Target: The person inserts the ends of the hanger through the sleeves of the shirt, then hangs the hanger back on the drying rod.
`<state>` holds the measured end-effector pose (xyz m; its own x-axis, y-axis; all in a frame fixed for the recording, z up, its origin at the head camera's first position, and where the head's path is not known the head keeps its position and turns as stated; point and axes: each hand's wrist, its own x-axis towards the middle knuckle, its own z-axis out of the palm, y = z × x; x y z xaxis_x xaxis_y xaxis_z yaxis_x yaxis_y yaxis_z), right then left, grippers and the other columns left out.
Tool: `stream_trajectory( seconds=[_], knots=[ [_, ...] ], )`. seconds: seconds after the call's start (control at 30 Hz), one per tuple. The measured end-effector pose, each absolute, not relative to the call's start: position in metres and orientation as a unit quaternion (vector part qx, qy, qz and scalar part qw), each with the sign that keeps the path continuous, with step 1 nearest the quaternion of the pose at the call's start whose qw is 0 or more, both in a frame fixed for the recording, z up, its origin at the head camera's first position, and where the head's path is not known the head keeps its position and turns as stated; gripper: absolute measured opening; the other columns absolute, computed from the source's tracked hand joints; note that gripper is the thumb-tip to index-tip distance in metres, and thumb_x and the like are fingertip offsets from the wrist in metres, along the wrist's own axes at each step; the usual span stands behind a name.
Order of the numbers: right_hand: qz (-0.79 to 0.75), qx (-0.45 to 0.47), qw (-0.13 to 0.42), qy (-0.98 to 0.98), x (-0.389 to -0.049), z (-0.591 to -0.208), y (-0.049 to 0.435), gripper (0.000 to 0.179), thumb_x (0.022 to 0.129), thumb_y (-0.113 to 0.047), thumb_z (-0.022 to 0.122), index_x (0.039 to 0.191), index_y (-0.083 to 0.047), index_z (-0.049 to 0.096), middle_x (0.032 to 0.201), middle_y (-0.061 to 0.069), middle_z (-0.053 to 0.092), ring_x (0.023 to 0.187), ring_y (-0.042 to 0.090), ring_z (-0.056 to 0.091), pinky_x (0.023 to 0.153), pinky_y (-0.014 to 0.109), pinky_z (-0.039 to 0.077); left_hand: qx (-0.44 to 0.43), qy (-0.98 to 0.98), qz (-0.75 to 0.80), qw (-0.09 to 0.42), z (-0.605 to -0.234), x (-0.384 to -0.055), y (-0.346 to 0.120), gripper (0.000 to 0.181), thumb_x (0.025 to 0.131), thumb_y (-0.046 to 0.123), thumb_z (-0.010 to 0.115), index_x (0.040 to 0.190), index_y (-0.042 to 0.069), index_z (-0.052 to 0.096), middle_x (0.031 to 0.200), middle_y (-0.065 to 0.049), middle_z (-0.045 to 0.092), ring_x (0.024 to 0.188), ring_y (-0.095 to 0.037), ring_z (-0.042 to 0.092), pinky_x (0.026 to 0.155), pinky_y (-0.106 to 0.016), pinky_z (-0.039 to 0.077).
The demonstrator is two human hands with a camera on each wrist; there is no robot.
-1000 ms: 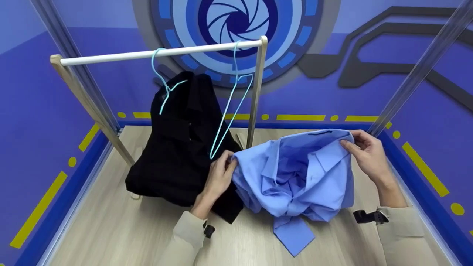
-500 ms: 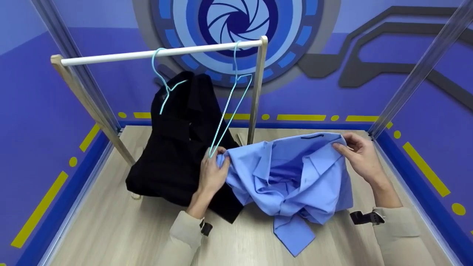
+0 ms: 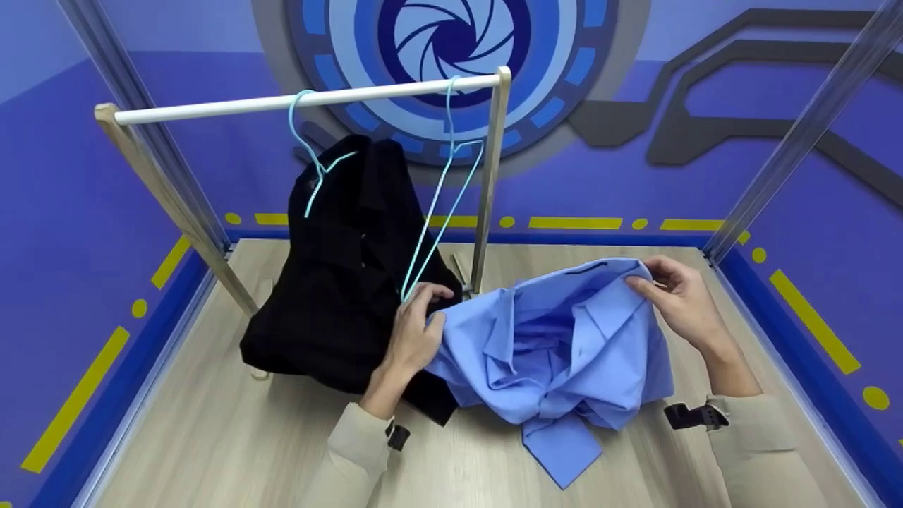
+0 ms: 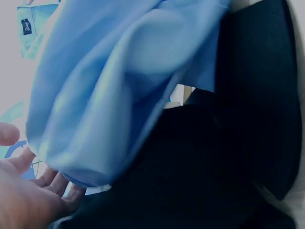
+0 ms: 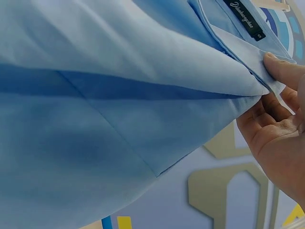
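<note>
A light blue shirt hangs gathered above the table, its neck opening upward and one end lying on the tabletop. My right hand pinches its upper right edge between thumb and fingers; in the right wrist view a dark label shows inside the neck. At the shirt's left end is my left hand, thumb apart from the fingers. The left wrist view shows those fingers against the cloth from beneath. A bare light-blue hanger hangs on the rack, its lower end by my left fingers.
A black garment hangs from another light-blue hanger at left, close to my left hand. Both hangers hook on the white rail of a wooden-legged rack. The pale wooden table lies below, with blue printed walls around.
My left hand reached left to the hanger's lower end with the shirt edge, then came back slightly right, its thumb now spread from the fingers. My right hand moved a little left and down.
</note>
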<state>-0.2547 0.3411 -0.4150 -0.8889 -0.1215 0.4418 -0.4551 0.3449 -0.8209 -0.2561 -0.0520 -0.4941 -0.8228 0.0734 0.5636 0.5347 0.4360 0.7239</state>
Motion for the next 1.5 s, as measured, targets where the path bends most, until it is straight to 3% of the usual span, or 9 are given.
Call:
stream_trajectory(
  seconds=[0.17,0.37,0.67,0.87,1.03,1.23,1.4,1.5],
  knots=[
    [0.534,0.182,0.154,-0.811,-0.256,-0.416,0.338,0.013,0.095,0.004,0.071,0.107,0.008,0.071,0.097,0.014,0.069,0.088,0.014,0.065,0.076,0.02,0.054,-0.215,-0.834,-0.455,0.229,-0.483,-0.252,-0.043,0.025,0.085,-0.002,0.065,0.108,0.005,0.072,0.114,-0.007,0.064,0.109,-0.024,0.061,0.096,-0.043,0.045],
    [0.534,0.195,0.15,-0.809,-0.259,-0.418,0.331,0.014,0.092,0.009,0.07,0.106,0.009,0.07,0.097,0.019,0.068,0.086,0.012,0.064,0.075,0.019,0.053,-0.276,-0.872,-0.347,0.207,-0.471,-0.244,-0.031,0.037,0.087,-0.001,0.075,0.123,0.004,0.069,0.131,-0.01,0.062,0.123,-0.028,0.057,0.102,-0.049,0.043],
    [0.517,0.235,0.118,-0.815,-0.256,-0.421,0.326,0.012,0.094,0.008,0.069,0.105,0.006,0.071,0.096,0.014,0.069,0.083,0.012,0.065,0.074,0.02,0.054,-0.316,-0.896,-0.277,0.141,-0.467,-0.252,-0.019,0.062,0.092,-0.002,0.072,0.149,-0.002,0.046,0.151,-0.017,0.049,0.139,-0.032,0.046,0.112,-0.05,0.036],
    [0.515,0.281,0.085,-0.805,-0.252,-0.424,0.324,0.015,0.094,0.009,0.068,0.108,0.003,0.071,0.097,0.014,0.07,0.083,0.012,0.066,0.071,0.021,0.053,-0.313,-0.908,-0.257,0.109,-0.465,-0.256,-0.018,0.069,0.094,0.004,0.074,0.154,0.002,0.041,0.156,-0.013,0.046,0.143,-0.028,0.042,0.113,-0.05,0.033],
    [0.517,0.304,0.078,-0.796,-0.251,-0.426,0.325,0.018,0.093,0.012,0.067,0.109,0.004,0.071,0.097,0.015,0.069,0.083,0.012,0.065,0.07,0.021,0.053,-0.31,-0.911,-0.239,0.129,-0.466,-0.259,-0.015,0.064,0.093,0.005,0.075,0.15,0.005,0.046,0.147,-0.01,0.055,0.135,-0.025,0.05,0.106,-0.048,0.038],
    [0.518,0.319,0.068,-0.791,-0.25,-0.427,0.327,0.019,0.095,0.012,0.064,0.112,0.004,0.069,0.099,0.017,0.068,0.081,0.012,0.062,0.067,0.022,0.049,-0.32,-0.895,-0.264,0.165,-0.47,-0.262,-0.015,0.047,0.094,0.017,0.076,0.137,0.009,0.059,0.132,-0.006,0.064,0.124,-0.022,0.058,0.098,-0.046,0.041],
    [0.514,0.314,0.056,-0.796,-0.249,-0.43,0.329,0.021,0.096,0.011,0.063,0.116,0.005,0.068,0.102,0.018,0.068,0.085,0.013,0.062,0.071,0.022,0.05,-0.327,-0.853,-0.353,0.2,-0.473,-0.265,-0.019,0.031,0.092,0.016,0.078,0.118,0.003,0.068,0.112,-0.008,0.067,0.105,-0.022,0.065,0.092,-0.04,0.05],
    [0.501,0.305,0.045,-0.808,-0.249,-0.432,0.329,0.022,0.096,0.011,0.064,0.117,0.005,0.068,0.106,0.017,0.069,0.091,0.012,0.064,0.078,0.022,0.052,-0.327,-0.823,-0.419,0.2,-0.475,-0.265,-0.022,0.026,0.092,0.011,0.078,0.114,0.0,0.069,0.109,-0.009,0.067,0.1,-0.022,0.066,0.087,-0.036,0.054]
  ],
)
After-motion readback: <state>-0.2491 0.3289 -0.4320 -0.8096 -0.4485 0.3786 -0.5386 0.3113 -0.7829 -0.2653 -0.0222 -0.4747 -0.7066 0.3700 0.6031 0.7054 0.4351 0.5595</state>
